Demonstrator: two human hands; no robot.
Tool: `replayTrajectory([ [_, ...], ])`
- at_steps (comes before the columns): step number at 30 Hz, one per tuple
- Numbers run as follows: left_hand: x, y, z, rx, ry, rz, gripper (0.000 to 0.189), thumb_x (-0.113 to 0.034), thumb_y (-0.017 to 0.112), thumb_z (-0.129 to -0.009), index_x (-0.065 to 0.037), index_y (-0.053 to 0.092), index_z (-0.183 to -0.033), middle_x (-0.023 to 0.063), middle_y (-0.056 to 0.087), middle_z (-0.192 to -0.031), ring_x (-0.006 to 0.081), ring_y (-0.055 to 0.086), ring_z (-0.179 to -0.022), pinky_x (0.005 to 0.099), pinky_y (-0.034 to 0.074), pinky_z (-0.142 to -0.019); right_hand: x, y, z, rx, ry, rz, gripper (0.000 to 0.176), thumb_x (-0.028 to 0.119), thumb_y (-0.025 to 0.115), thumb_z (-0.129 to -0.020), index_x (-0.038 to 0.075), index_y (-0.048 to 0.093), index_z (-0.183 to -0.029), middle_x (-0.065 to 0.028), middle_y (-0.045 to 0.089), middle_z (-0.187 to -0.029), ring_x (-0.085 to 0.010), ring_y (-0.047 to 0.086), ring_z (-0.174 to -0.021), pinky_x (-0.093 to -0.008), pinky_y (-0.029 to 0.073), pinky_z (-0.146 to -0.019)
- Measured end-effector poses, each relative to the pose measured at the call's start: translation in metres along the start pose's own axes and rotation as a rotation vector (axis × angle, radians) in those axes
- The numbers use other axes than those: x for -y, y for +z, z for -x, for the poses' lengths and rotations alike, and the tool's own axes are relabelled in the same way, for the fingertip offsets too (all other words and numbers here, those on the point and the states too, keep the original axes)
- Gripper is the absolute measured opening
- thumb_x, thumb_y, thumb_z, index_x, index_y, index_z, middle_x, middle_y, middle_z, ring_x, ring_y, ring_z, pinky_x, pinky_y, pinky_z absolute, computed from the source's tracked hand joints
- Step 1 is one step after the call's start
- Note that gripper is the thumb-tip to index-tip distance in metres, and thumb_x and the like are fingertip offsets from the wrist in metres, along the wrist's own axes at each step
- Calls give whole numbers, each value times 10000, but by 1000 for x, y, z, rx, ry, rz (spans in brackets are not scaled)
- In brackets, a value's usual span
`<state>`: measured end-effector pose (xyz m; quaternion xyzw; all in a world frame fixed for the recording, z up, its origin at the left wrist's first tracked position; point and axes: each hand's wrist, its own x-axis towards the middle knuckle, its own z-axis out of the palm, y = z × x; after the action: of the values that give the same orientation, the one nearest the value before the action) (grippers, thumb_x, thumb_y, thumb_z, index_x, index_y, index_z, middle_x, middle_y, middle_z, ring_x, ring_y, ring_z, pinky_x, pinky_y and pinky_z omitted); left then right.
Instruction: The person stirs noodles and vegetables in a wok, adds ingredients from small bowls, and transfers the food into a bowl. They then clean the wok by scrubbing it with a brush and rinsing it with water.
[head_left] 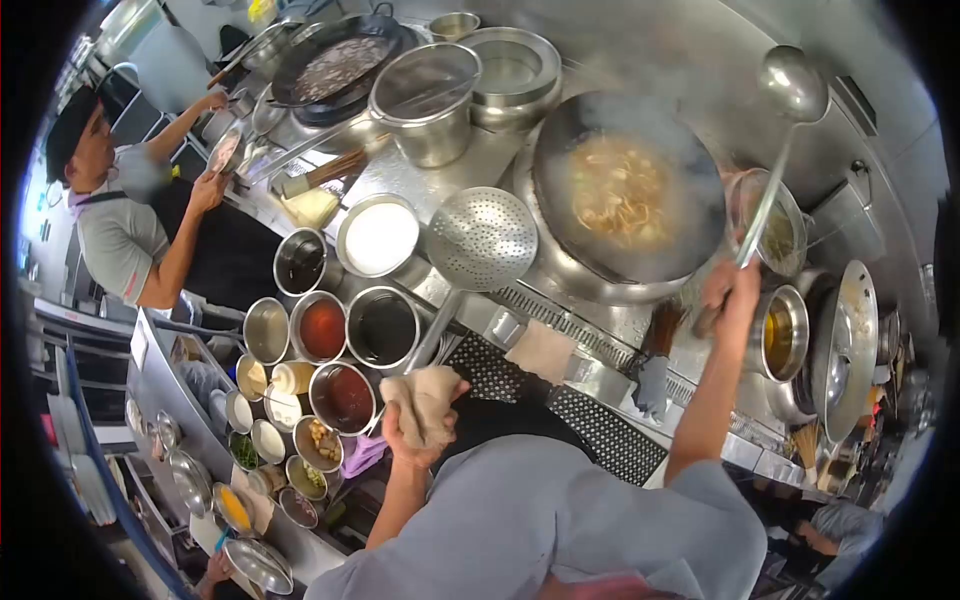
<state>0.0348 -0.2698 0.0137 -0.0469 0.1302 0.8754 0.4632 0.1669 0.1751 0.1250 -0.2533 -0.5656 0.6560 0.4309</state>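
My left hand (404,440) is wrapped round a folded beige cloth (422,405), in front of the sauce pots. Just beyond it lies a perforated skimmer (483,240), its handle slanting back toward the cloth. My right hand (733,290) grips the handle of a long metal ladle (795,88), whose bowl is raised at the upper right, apart from the wok. To the left of the ladle a dark wok (560,235) sits on the range, with noodle-like food (620,190) steaming in it.
Several sauce pots stand at left, among them one of red sauce (322,330) and one of white liquid (380,238). A strainer (425,90) rests on a pot behind. A co-worker (130,210) holds a dish at far left. An oil pot (783,335) is at right.
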Motion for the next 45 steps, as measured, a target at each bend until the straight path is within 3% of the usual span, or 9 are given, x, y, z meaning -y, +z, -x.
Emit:
replayTrajectory([
  [3, -26, -9, 6, -122, -152, -155, 992, -695, 483, -789, 6, 251, -1453, 308, 411, -1362, 307, 568, -824, 413, 480, -737, -26, 58, 77, 67, 348, -196, 402, 151, 518, -937, 36, 429, -1312, 25, 362, -569, -83, 294, -330, -260, 259, -278],
  [6, -74, 15, 6, 1, -204, -50, 763, -475, 565, -896, -45, 276, -1455, 255, 410, -1408, 453, 472, -1236, 560, 419, -988, -30, 105, 145, -19, 629, -300, 377, 85, 402, -967, 41, 394, -1342, 19, 331, -542, -68, 270, -302, -246, 270, -256],
  [9, -100, -6, 13, 67, -55, -274, 760, -447, 658, -858, -4, 353, -1395, 217, 499, -1335, 351, 551, -1176, 458, 457, -988, -63, 100, 167, 445, 905, -762, 358, 70, 357, -971, 49, 308, -1325, 5, 331, -531, -98, 305, -295, -287, 300, -254],
  [17, 15, -32, 191, -594, 634, -48, 676, -370, 681, -826, 31, 433, -1311, 235, 570, -1187, 345, 602, -1063, 453, 502, -923, -93, 201, 183, 1423, 1503, -321, 275, 46, 411, -919, 32, 376, -1192, -10, 340, -495, -115, 311, -269, -298, 329, -269],
  [26, 138, -99, 302, -584, 1170, 369, 628, -333, 622, -831, -31, 416, -1341, 226, 565, -1170, 370, 608, -1023, 466, 534, -842, -33, 413, 400, 2163, 806, 310, 441, 39, 528, -848, -6, 443, -1278, -9, 441, -582, -101, 398, -354, -244, 341, -339],
  [32, 8, -118, 404, -969, 1422, 43, 742, -126, 658, -805, -82, 322, -1464, 59, 452, -1403, 259, 494, -1236, 392, 431, -1019, -55, 477, 518, 2338, 464, 462, 458, 35, 528, -822, -11, 468, -1274, -26, 497, -615, -107, 449, -393, -253, 365, -365],
  [37, -124, -182, 465, -1137, 1356, -189, 771, -170, 683, -799, -65, 309, -1464, 128, 501, -1322, 213, 568, -1089, 352, 512, -864, -58, 507, 549, 2395, 244, 630, 525, 78, 512, -815, -36, 426, -1320, -56, 538, -633, -142, 504, -411, -295, 423, -409],
  [43, -191, -199, 482, -1153, 1241, -72, 674, -189, 700, -778, -43, 420, -1374, 120, 592, -1159, 227, 622, -963, 351, 520, -805, -63, 531, 559, 2416, 261, 763, 553, 66, 512, -809, -38, 403, -1341, -52, 524, -624, -147, 488, -403, -307, 410, -402],
  [45, -191, -204, 481, -1144, 1263, -27, 620, -190, 705, -774, -34, 462, -1322, 117, 603, -1138, 236, 627, -965, 356, 519, -809, -66, 540, 557, 2388, 786, 711, 526, 48, 511, -806, -28, 426, -1320, -18, 474, -604, -128, 444, -390, -306, 377, -380],
])
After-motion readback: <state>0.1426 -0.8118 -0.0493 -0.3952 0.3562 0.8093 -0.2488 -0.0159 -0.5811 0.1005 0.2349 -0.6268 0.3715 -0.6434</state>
